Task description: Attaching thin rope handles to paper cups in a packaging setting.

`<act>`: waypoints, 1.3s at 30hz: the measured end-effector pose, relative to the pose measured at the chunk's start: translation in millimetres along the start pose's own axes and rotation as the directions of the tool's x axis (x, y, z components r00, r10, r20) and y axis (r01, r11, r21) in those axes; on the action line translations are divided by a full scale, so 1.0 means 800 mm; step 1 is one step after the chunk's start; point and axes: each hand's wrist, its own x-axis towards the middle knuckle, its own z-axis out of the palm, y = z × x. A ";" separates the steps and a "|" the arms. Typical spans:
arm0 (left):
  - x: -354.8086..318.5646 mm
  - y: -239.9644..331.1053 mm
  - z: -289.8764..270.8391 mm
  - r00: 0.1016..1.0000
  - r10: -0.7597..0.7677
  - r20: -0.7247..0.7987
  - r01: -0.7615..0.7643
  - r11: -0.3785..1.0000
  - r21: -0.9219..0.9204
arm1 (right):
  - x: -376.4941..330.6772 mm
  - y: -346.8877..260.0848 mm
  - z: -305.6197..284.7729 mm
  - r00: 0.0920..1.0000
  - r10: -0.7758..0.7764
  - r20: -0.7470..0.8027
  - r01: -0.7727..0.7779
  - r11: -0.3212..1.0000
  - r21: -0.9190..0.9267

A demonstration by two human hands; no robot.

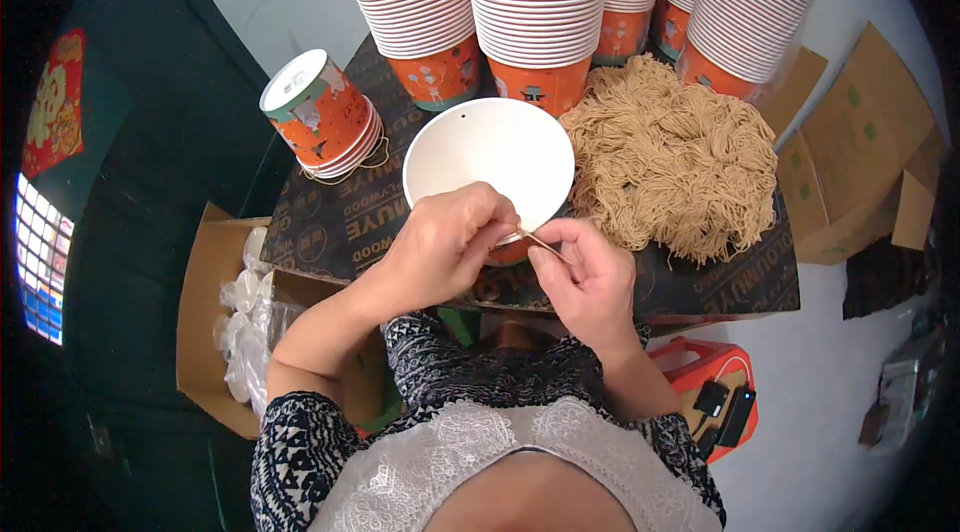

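Observation:
A white-lined paper bucket [480, 147] stands on the table in front of me with its mouth up, a small hole showing near its far rim. At its near rim my left hand [450, 242] pinches a thin tan cord [537, 240] between thumb and fingers. Just to the right, my right hand [592, 277] grips the same cord. The fingers cover most of the near rim, so I cannot see how the cord meets the bucket. Close by on the right lies a big tangled heap of tan cords [680, 162].
Tall stacks of orange paper buckets [537, 22] line the back of the dark table [690, 292]. Upside down at the left sits a short stack of buckets [315, 117] with cords. A carton with clear plastic [245, 302], a red stool [735, 362] and cardboard [850, 172] surround the table.

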 end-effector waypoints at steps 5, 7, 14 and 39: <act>0.001 0.002 -0.009 0.984 -0.175 0.030 0.177 0.983 -0.058 | -0.006 -0.001 -0.013 0.983 -0.174 0.057 0.182 0.963 -0.200; 0.004 -0.001 -0.011 0.979 -0.204 0.028 0.205 0.978 -0.048 | -0.011 0.003 -0.020 0.959 -0.274 0.073 0.283 0.944 -0.169; 0.009 -0.012 -0.020 0.971 -0.226 0.074 0.226 0.974 0.009 | -0.009 0.014 -0.021 0.938 -0.317 0.139 0.331 0.939 -0.096; 0.048 -0.021 -0.001 0.953 -0.298 -0.048 0.291 0.949 -0.121 | -0.029 -0.029 -0.008 0.738 -0.482 0.472 0.243 0.843 0.480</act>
